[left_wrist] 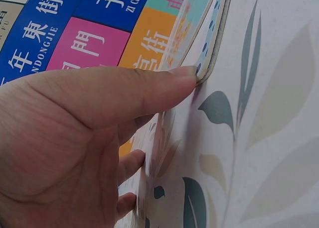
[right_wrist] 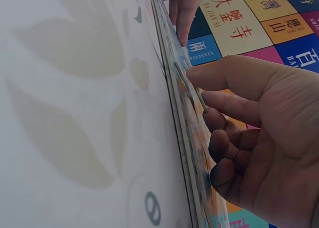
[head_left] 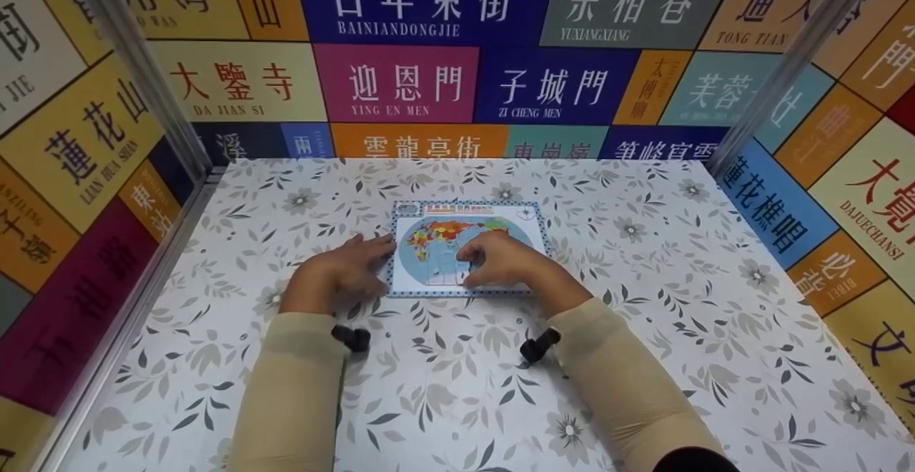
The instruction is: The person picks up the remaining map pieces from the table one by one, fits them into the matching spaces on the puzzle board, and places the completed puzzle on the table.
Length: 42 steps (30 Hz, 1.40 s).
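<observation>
A flat world map jigsaw puzzle [head_left: 429, 291] with a blue dotted border lies on the table. Colored land shows along its upper part, and a pale patch with thin lines sits low in the middle. At the puzzle's left side is my left hand [head_left: 350, 264], its thumb [left_wrist: 174, 81] straight and touching a corner, the fingers spread along the edge. Above the map, my right hand [head_left: 504, 257] pinches a thin flat puzzle piece [right_wrist: 201, 99] between thumb and fingers, tilted just over the surface. The piece's printed face is hidden.
The table [head_left: 457, 400] wears a white cloth printed with grey leaves and flowers. Behind it stands a wall of colored sign panels [head_left: 400, 86], with more panels at both sides. Metal posts [head_left: 136, 64] rise at the back corners.
</observation>
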Each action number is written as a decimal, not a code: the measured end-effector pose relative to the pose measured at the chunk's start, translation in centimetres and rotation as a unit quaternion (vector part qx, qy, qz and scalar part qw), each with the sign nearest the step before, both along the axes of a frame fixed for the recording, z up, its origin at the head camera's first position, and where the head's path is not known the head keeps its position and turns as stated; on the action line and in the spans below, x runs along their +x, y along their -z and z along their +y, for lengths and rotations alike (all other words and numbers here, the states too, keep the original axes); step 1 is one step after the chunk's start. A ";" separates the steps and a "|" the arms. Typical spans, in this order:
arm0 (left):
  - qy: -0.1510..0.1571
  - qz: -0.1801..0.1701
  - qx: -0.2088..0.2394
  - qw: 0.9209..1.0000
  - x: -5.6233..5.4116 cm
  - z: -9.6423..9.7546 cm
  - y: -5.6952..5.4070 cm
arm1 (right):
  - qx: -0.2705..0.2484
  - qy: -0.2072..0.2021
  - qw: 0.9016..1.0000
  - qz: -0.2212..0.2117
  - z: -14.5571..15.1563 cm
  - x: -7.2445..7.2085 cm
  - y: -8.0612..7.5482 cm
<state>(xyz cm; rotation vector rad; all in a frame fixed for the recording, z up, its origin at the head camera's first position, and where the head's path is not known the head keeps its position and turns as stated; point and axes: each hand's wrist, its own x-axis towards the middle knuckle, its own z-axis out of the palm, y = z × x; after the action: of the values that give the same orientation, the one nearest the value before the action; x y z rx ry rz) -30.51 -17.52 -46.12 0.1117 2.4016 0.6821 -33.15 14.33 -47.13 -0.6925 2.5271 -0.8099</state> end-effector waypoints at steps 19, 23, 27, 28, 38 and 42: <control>0.007 -0.004 0.003 1.000 -0.3 0.0 0.2 | 0.021 0.029 0.999 0.006 -0.5 0.3 0.2; 0.003 -0.006 0.006 1.000 -0.3 0.0 0.2 | 0.032 0.037 0.999 0.000 -0.6 0.3 0.0; -0.002 -0.004 0.009 1.000 -0.3 0.0 0.2 | 0.027 0.029 0.999 0.003 -0.6 0.3 0.0; -0.001 -0.003 0.009 1.000 -0.3 0.0 0.2 | 0.023 0.026 0.999 0.003 -0.5 0.3 0.0; -0.015 -0.004 0.012 1.000 -0.1 0.0 0.2 | 0.008 0.008 1.000 0.002 -0.2 0.2 0.1; -0.024 -0.010 0.015 1.000 -0.1 0.1 0.1 | 0.008 0.010 1.000 -0.003 -0.2 0.1 0.2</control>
<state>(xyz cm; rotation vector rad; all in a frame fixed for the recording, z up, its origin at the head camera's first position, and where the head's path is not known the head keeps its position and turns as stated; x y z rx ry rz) -30.59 -17.47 -46.26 0.0606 2.3828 0.7365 -33.05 14.16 -47.31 -0.6595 2.5360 -0.7968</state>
